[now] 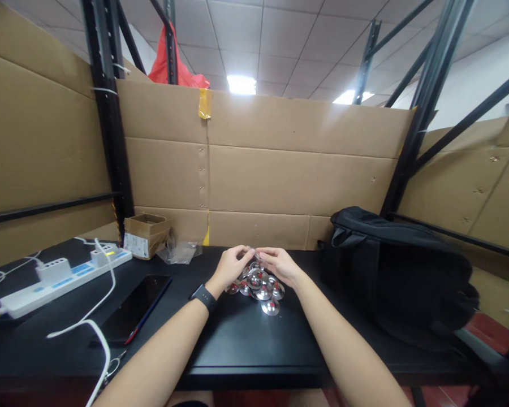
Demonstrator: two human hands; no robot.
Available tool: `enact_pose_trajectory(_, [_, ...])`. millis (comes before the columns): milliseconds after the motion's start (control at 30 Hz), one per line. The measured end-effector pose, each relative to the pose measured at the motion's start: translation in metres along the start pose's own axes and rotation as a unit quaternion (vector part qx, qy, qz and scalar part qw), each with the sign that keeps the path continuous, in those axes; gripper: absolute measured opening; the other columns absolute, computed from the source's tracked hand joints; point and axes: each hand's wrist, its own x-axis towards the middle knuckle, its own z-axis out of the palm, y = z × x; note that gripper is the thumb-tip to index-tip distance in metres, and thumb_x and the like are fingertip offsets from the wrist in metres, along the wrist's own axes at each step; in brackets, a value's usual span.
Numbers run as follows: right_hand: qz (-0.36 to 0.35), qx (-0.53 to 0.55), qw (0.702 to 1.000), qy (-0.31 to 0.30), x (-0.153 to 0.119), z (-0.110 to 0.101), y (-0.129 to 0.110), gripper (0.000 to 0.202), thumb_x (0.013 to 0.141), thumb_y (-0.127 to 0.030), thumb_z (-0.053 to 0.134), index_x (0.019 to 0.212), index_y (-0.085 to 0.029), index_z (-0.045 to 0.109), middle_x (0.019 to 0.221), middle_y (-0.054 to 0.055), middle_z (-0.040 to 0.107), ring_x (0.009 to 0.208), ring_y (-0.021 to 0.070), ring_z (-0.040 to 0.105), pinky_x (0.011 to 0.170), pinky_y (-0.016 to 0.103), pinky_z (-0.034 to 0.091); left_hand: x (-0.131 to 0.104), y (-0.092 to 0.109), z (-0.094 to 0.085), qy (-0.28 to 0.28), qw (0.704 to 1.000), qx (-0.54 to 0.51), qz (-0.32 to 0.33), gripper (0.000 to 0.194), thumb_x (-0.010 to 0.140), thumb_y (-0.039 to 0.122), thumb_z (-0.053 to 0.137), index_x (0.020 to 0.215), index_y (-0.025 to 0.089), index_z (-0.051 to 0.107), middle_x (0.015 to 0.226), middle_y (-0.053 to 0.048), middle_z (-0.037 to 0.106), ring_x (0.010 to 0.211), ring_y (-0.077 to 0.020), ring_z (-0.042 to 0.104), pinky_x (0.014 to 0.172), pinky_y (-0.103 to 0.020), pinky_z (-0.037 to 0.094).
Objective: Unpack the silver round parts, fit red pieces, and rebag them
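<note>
My left hand (231, 268) and my right hand (283, 265) meet at their fingertips above a pile of shiny metal discs (263, 291). Both hands are closed in a pinch. Something small and pale shows between the fingertips, too small to name. The discs are round and domed, with red marks at their middles, and they overlap one another on the black table. One disc (270, 307) lies at the front of the pile, nearest to me. My fingers and wrists hide part of the pile's back and sides. A dark watch is strapped round my left wrist.
To the left lie a white power strip (68, 282) with cables, a dark tablet (138, 308) and scissors (113, 364). A small open cardboard box (147, 234) and a clear plastic bag (182, 251) stand at the back left. A black backpack (390, 271) sits right, before cardboard walls.
</note>
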Motion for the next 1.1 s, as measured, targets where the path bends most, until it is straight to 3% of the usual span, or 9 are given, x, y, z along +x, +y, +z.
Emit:
enact_pose_trajectory(100, [0.004, -0.029, 1.0, -0.013, -0.001, -0.002, 0.002, 0.041, 0.066, -0.034, 0.088, 0.1, -0.015, 0.076, 0.103, 0.01, 0.075, 0.091, 0.0194, 0.069, 0.092, 0.035, 0.051, 0.0, -0.003, 0.002, -0.009, 1.0, -0.007, -0.007, 0.039, 0.092, 0.052, 0.053, 0.09, 0.02, 0.074, 0.091, -0.006, 0.077, 0.084, -0.021, 0.07, 0.08, -0.029, 0.052])
enact_pose_trajectory(233, [-0.001, -0.073, 0.997, -0.01, -0.001, -0.005, 0.004, 0.055, 0.057, -0.024, 0.092, 0.108, -0.018, 0.073, 0.112, 0.008, 0.072, 0.09, 0.0193, 0.07, 0.089, 0.035, 0.054, 0.001, -0.008, 0.003, -0.022, 0.999, -0.034, -0.013, 0.038, 0.092, 0.052, 0.053, 0.093, 0.019, 0.073, 0.093, -0.006, 0.077, 0.085, -0.0202, 0.07, 0.081, -0.029, 0.052])
enact_pose_trajectory(367, [0.023, -0.06, 0.998, -0.009, -0.001, -0.007, 0.005, 0.047, 0.061, -0.026, 0.089, 0.105, -0.017, 0.073, 0.111, 0.009, 0.072, 0.086, 0.0183, 0.071, 0.087, 0.035, 0.055, 0.003, -0.015, 0.006, -0.027, 0.997, -0.071, -0.019, 0.036, 0.092, 0.049, 0.054, 0.09, 0.018, 0.073, 0.09, -0.006, 0.076, 0.085, -0.0198, 0.07, 0.082, -0.029, 0.052])
enact_pose_trajectory(500, [0.018, -0.078, 0.997, 0.005, 0.0, -0.01, 0.004, 0.047, 0.061, -0.024, 0.089, 0.105, -0.018, 0.072, 0.113, 0.009, 0.07, 0.082, 0.0173, 0.071, 0.073, 0.029, 0.057, 0.004, -0.02, 0.01, -0.02, 0.994, -0.098, -0.037, 0.032, 0.09, 0.044, 0.056, 0.086, 0.016, 0.071, 0.088, -0.007, 0.075, 0.086, -0.02, 0.069, 0.083, -0.03, 0.052])
enact_pose_trajectory(633, [0.022, -0.092, 0.995, 0.023, 0.001, -0.014, 0.002, 0.039, 0.067, -0.028, 0.085, 0.101, -0.019, 0.068, 0.095, 0.006, 0.073, 0.074, 0.0159, 0.071, 0.059, 0.022, 0.053, 0.005, -0.021, 0.01, -0.002, 0.994, -0.091, -0.06, 0.027, 0.087, 0.039, 0.056, 0.082, 0.017, 0.071, 0.086, -0.005, 0.075, 0.086, -0.0196, 0.068, 0.084, -0.03, 0.051])
enact_pose_trajectory(867, [0.029, -0.165, 0.977, 0.13, 0.009, -0.023, 0.001, 0.027, 0.074, -0.038, 0.076, 0.088, -0.018, 0.064, 0.067, 0.002, 0.067, 0.053, 0.0141, 0.064, 0.039, 0.018, 0.035, 0.006, -0.019, 0.008, -0.017, 0.998, -0.029, -0.06, 0.024, 0.084, 0.032, 0.054, 0.076, 0.019, 0.072, 0.083, -0.002, 0.075, 0.084, -0.0192, 0.068, 0.083, -0.029, 0.049])
enact_pose_trajectory(967, [-0.016, -0.227, 0.959, 0.168, 0.011, -0.03, 0.0, 0.029, 0.075, -0.043, 0.072, 0.085, -0.017, 0.069, 0.062, 0.001, 0.064, 0.049, 0.0116, 0.056, 0.04, 0.019, 0.032, 0.005, -0.017, 0.004, -0.039, 0.998, 0.014, -0.051, 0.024, 0.083, 0.03, 0.052, 0.073, 0.02, 0.071, 0.08, -0.001, 0.075, 0.08, -0.019, 0.068, 0.079, -0.028, 0.049])
enact_pose_trajectory(1100, [-0.091, -0.284, 0.933, 0.201, 0.011, -0.037, -0.003, 0.032, 0.074, -0.047, 0.071, 0.081, -0.016, 0.075, 0.074, 0.005, 0.072, 0.071, 0.0181, 0.064, 0.065, 0.028, 0.048, 0.003, -0.016, -0.002, -0.072, 0.989, 0.124, -0.032, 0.022, 0.081, 0.03, 0.055, 0.071, 0.022, 0.072, 0.081, -0.003, 0.075, 0.08, -0.0205, 0.068, 0.077, -0.028, 0.047])
